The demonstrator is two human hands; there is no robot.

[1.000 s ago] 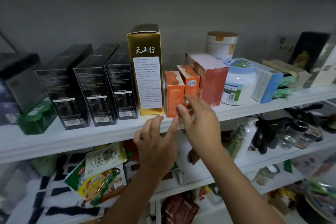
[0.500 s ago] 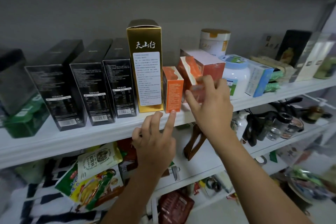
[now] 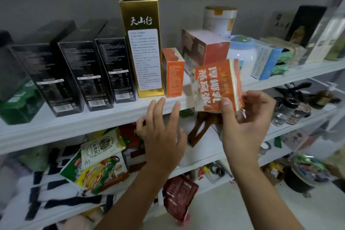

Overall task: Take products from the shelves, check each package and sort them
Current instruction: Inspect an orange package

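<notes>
The right hand (image 3: 247, 123) grips the box (image 3: 216, 84) by its lower right corner, thumb on the printed front and fingers curled behind. The box is tilted, clear of the shelf (image 3: 74, 127) and just in front of its edge. This corner grip leaves most of the printed face uncovered and turned toward the camera, which suits the inspection step. The left hand (image 3: 162, 132) is open, fingers spread and holding nothing. It is raised at the shelf edge just left of the box, probably positioned to take or turn it. Whether its fingertips touch the edge cannot be determined. Below the hands, pouches (image 3: 97, 162) lie loosely stacked on a lower shelf. On the shelf behind the hands, a matching orange box (image 3: 172, 73) stands upright beside the gold box (image 3: 142, 52), with a vacant slot to its right. Three black boxes (image 3: 82, 73) stand in a row to the left, barcodes facing outward. A red box (image 3: 205, 48) and a jar (image 3: 242, 56) stand further back on the right. Judgement: removal is complete, checking is in progress and sorting is not yet done.
</notes>
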